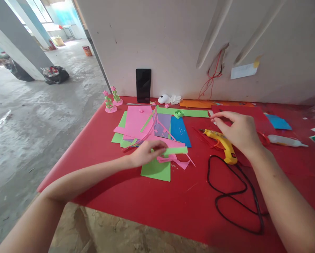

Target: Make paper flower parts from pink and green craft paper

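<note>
Green strip was pinched in left hand, long axis basically sideways, pointed right. Right hand was narrowed, contents couldn't be told.

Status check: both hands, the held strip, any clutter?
Left hand holding green paper strip. Right hand near yellow glue gun, grip unclear. Overlapping paper sheets clutter table below.

The left hand holds a short green paper strip above a heap of coloured sheets on the red table. Over to the right, the right hand has its fingertips together by the end of a longer green strip; whether they grip anything, I can't tell. A yellow glue gun lies nearer; two paper flowers stand far left.
</note>
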### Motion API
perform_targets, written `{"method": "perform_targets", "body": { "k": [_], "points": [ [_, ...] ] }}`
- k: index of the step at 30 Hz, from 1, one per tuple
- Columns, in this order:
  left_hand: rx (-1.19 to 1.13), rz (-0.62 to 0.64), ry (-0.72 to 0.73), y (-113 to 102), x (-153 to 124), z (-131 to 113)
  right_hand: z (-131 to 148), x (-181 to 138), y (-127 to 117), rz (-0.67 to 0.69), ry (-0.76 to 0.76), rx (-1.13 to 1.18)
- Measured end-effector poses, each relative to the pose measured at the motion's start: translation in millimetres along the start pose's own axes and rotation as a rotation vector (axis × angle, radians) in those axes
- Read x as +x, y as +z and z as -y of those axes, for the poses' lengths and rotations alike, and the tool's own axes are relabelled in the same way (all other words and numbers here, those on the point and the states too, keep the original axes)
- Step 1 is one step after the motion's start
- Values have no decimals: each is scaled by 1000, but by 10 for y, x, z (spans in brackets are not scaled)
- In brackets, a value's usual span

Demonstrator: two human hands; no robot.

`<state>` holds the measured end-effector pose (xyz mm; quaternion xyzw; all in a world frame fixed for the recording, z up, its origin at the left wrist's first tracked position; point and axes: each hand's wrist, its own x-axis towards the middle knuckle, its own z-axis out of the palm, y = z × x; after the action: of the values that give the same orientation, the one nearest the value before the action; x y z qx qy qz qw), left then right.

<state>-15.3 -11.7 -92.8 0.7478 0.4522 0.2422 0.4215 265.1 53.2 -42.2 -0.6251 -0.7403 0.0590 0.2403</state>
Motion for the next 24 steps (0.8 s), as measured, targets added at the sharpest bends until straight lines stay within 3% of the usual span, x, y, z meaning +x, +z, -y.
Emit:
{"method": "perform_targets", "body": {
  "k": [6, 10, 16, 20, 24],
  "points": [
    [30, 118, 65, 162, -243, 209, 133, 130, 224, 93, -53, -66],
    [7, 115, 65, 115, -195, 246, 343, 658, 510, 228, -80, -171],
    [-55, 69, 56, 55, -149, 302, 634, 1481, 1050, 325, -139, -331],
    [-81, 61, 101, 34, -131, 324, 657, 1722, 1281, 357, -180, -423],
    [-95, 65, 127, 20, -131, 324, 614, 1834, 1350, 380, -209, -483]
  ]
}}
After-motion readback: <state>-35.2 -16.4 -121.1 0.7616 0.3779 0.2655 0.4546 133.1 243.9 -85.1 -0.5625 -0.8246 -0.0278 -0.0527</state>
